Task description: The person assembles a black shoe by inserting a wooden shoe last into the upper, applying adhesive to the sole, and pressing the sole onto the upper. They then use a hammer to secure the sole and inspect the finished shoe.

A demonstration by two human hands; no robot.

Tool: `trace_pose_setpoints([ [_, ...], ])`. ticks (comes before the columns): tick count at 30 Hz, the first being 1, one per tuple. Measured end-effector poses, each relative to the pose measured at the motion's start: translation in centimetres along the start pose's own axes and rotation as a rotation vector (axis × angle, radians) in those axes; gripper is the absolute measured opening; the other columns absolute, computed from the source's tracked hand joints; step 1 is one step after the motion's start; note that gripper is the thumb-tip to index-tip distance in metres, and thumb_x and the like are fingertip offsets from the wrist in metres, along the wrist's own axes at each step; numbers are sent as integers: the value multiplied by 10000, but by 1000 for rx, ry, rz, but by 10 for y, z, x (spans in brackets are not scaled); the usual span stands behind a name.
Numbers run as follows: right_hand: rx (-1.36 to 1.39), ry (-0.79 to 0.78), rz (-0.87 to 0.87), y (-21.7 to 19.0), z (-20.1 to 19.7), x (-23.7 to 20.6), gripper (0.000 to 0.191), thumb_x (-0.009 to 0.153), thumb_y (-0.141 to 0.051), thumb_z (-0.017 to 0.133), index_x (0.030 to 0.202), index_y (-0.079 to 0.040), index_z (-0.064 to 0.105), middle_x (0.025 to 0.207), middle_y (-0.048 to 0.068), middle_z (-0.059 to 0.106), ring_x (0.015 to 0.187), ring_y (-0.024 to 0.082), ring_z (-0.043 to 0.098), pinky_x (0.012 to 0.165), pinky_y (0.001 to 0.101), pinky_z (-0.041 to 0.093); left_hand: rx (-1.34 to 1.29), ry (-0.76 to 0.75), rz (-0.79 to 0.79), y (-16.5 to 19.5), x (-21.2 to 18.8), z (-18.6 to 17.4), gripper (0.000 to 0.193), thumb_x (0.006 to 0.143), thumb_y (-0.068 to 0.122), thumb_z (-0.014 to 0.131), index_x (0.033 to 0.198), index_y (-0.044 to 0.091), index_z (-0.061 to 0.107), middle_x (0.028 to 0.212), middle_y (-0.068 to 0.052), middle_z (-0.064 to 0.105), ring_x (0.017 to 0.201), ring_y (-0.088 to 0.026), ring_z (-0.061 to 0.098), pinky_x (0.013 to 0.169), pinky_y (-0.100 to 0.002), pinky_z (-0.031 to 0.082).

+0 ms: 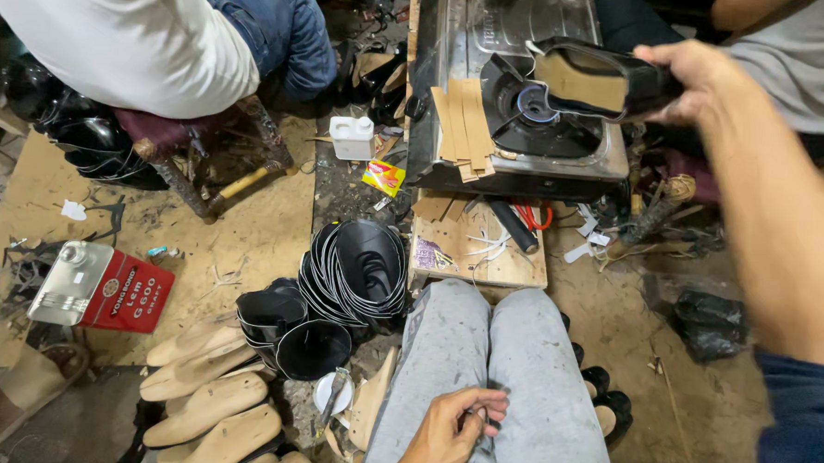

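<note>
Left hand (449, 432) on lap, right hand (687, 81) gripping black shoe (590, 77) over stove (538, 112)

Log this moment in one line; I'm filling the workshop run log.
right hand: holds black shoe upper over gas stove burner | left hand: rests on grey-trousered lap | tan wooden shoe lasts: floor, left

Tin can (104, 289): red and silver, rectangular, floor left.
Sachet (384, 177): yellow-red, beside stove.
Jug (352, 137): white, just above sachet.
</note>
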State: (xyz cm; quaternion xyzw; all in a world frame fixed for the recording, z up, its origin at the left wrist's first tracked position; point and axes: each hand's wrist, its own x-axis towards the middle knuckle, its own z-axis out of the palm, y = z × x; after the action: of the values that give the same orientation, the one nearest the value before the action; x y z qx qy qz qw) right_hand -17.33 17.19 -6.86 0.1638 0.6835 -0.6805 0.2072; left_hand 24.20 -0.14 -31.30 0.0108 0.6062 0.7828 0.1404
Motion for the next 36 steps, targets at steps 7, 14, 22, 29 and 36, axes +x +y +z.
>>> trace_pose_setpoints([
  [7, -1696, 235, -864, -14, 17, -29, 532, 910, -416, 753, 1313, -88, 639, 992, 273, 710, 921, 485, 679, 815, 558, 531, -28, -17, -60, 5, 4, 0, 331, 984, -56, 460, 1248, -59, 661, 1121, -141, 727, 1002, -164, 707, 845, -289, 616],
  [14, -1837, 269, -1021, 16, 19, -27, 446, 999, -375, 693, 1293, -52, 605, 957, 256, 731, 845, 478, 698, 756, 563, 538, -29, -12, -52, -1, -1, -2, 324, 990, -47, 458, 1241, -63, 662, 1118, -144, 730, 1015, -165, 713, 862, -291, 616],
  [22, -442, 42, -715, 65, -24, -23, 432, 942, -189, 711, 1296, 50, 648, 1190, 199, 725, 1062, 314, 684, 911, 442, 553, -406, -32, -47, 0, 27, -10, 340, 1034, 85, 491, 1319, -46, 619, 1183, -149, 712, 1038, -205, 696, 851, -337, 603],
  [29, 512, -151, -37, 240, -50, -173, 459, 1034, -323, 536, 1333, 16, 617, 1203, 172, 714, 1028, 256, 696, 885, 412, 564, -534, 179, 250, 85, 113, 9, 481, 1020, 176, 542, 1471, 33, 459, 1366, -60, 634, 1221, -161, 628, 1011, -319, 539],
  [36, 738, -123, 158, 430, -61, -234, 493, 1001, -367, 529, 1304, 5, 646, 1157, 173, 730, 993, 287, 731, 826, 416, 593, -497, 194, 292, 130, 90, 68, 541, 947, 78, 674, 1451, -51, 527, 1234, -139, 686, 1057, -206, 649, 947, -366, 519],
])
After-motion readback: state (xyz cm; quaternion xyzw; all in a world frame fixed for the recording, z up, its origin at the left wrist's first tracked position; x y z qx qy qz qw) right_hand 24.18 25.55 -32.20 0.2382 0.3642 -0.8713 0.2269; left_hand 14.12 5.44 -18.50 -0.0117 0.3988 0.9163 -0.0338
